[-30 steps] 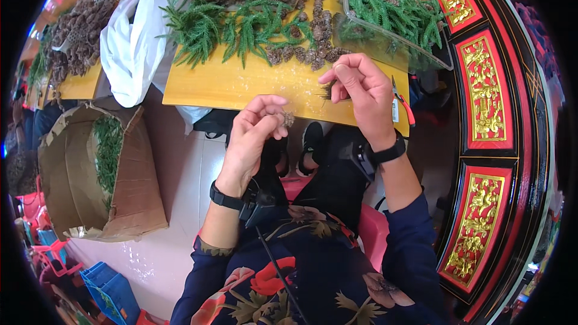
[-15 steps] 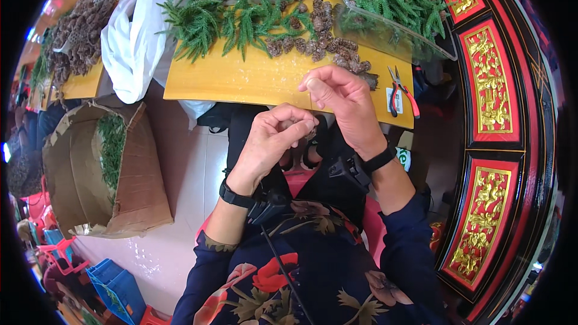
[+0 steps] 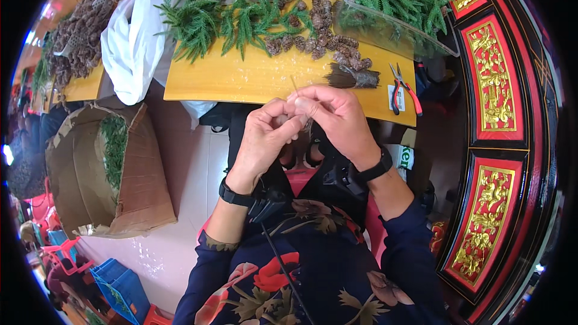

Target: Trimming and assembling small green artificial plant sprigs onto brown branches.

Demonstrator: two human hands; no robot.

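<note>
My left hand (image 3: 265,135) is closed in a pinch above my lap, just off the table's front edge. Under its fingertips shows a bit of a small brown pine cone (image 3: 307,126), mostly hidden by the fingers. My right hand (image 3: 340,120) meets it, thumb and forefinger pressed together on a thin brownish wire (image 3: 294,83) whose end sticks up above the fingers. Beyond the hands, a bundle of dark thin wires (image 3: 351,77) lies on the yellow table (image 3: 223,81). Pliers with red and black handles (image 3: 398,89) lie at the table's right.
Loose pine cones (image 3: 319,21) and green sprigs (image 3: 247,21) lie along the back. A clear bin (image 3: 391,36) of greenery stands far right, near a white plastic bag (image 3: 133,42) at left. An open cardboard box (image 3: 144,174) is on the floor; carved red-gold panels (image 3: 490,78) flank the right.
My right hand has come down and left to meet my left hand, uncovering the wire bundle on the table. The thin wire now points up above my fingers.
</note>
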